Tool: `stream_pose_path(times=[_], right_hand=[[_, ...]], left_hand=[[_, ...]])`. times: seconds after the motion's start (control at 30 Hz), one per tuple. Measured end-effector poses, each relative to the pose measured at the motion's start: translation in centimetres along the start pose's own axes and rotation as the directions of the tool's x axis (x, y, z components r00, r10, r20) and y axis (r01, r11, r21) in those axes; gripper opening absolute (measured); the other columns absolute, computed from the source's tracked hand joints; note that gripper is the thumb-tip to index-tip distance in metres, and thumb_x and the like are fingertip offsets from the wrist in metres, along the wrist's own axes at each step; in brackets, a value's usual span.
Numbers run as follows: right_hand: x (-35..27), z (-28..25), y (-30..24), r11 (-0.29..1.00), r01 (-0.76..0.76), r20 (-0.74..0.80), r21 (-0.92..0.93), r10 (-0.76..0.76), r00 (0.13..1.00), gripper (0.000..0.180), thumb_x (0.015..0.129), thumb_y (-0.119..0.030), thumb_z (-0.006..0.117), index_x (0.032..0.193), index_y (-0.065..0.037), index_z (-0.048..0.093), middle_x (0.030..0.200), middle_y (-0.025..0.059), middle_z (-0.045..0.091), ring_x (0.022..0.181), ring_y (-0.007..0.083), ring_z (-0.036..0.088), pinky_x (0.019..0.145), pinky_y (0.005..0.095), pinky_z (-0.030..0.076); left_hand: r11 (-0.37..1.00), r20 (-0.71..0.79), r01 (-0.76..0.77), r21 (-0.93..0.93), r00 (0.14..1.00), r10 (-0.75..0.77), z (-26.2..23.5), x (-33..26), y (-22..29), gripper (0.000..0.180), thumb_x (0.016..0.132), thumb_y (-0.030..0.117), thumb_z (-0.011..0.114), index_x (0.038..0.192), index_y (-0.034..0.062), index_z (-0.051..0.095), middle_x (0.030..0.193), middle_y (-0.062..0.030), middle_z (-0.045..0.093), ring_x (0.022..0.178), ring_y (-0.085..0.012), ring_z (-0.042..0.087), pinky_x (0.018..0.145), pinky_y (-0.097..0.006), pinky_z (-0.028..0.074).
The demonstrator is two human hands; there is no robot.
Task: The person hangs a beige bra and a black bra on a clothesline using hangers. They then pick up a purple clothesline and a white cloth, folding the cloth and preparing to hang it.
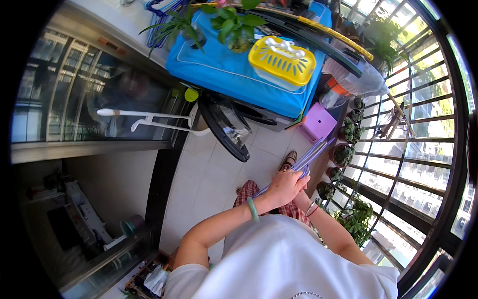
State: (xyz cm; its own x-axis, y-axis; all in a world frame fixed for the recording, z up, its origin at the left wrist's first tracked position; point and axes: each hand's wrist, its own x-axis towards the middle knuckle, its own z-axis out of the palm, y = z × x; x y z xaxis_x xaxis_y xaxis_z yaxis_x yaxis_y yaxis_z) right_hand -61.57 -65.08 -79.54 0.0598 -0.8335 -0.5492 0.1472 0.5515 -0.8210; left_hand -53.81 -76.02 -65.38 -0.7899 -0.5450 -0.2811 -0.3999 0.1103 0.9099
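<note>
A bundle of thin purple clothes hangers [317, 149] is held low in front of my body, slanting up to the right. My left hand [285, 188], a green bangle at its wrist, is closed around the bundle. Close against it is my right hand [300, 198], with a red band and a bracelet on the wrist. Its fingers are mostly hidden behind the left hand, so its grip does not show. Beyond the hands stands a front-loading washing machine [259, 113] with its round door [224, 127] swung open.
A blue cover [219, 67] lies over the washer, bearing potted plants [234, 30] and a yellow-topped basket [282, 60]. A pink-purple stool [317, 122] stands beside it. White handles [159, 119] jut out at the left. Small potted plants [342, 154] line the barred window [418, 129] on the right.
</note>
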Motion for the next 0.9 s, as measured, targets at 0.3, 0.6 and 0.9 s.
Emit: stream_pose_path(times=[0.3, 0.6, 0.9], right_hand=[[1.7, 28.1, -3.6, 0.998, 0.057, 0.274, 0.037, -0.065, 0.96, 0.017, 0.09, -0.015, 0.061, 0.099, -0.003, 0.054, 0.082, 0.0042, 0.059, 0.078, 0.0134, 0.058, 0.07, 0.0316, 0.05], [1.9, 49.9, -4.5, 0.921, 0.37, 0.581, -0.123, -0.235, 0.779, 0.015, 0.093, -0.014, 0.057, 0.098, -0.002, 0.049, 0.079, 0.0034, 0.055, 0.075, 0.0122, 0.057, 0.068, 0.0301, 0.05], [10.7, 66.8, -2.1, 0.98, -0.097, 0.586, -0.171, 0.181, 0.79, 0.015, 0.1, -0.021, 0.045, 0.094, -0.007, 0.046, 0.074, 0.0009, 0.05, 0.056, 0.0092, 0.049, 0.046, 0.0248, 0.04]], left_hand=[[0.972, -0.529, 0.043, 0.23, 0.844, 0.088, -8.3, -23.6, -8.2, 0.04, 0.088, 0.036, 0.061, 0.071, 0.0013, 0.052, 0.077, -0.0176, 0.059, 0.075, -0.0359, 0.055, 0.077, -0.047, 0.039], [0.976, -0.866, 0.217, -0.002, 0.487, -0.11, -19.7, -43.4, -15.5, 0.031, 0.091, 0.027, 0.061, 0.078, -0.0001, 0.054, 0.073, -0.0144, 0.061, 0.063, -0.0289, 0.059, 0.06, -0.039, 0.045], [0.921, -0.922, -0.049, -0.385, 0.068, -0.382, -34.3, -53.5, -27.2, 0.029, 0.095, 0.031, 0.056, 0.09, 0.0021, 0.059, 0.075, -0.0083, 0.066, 0.068, -0.0214, 0.064, 0.065, -0.033, 0.049]])
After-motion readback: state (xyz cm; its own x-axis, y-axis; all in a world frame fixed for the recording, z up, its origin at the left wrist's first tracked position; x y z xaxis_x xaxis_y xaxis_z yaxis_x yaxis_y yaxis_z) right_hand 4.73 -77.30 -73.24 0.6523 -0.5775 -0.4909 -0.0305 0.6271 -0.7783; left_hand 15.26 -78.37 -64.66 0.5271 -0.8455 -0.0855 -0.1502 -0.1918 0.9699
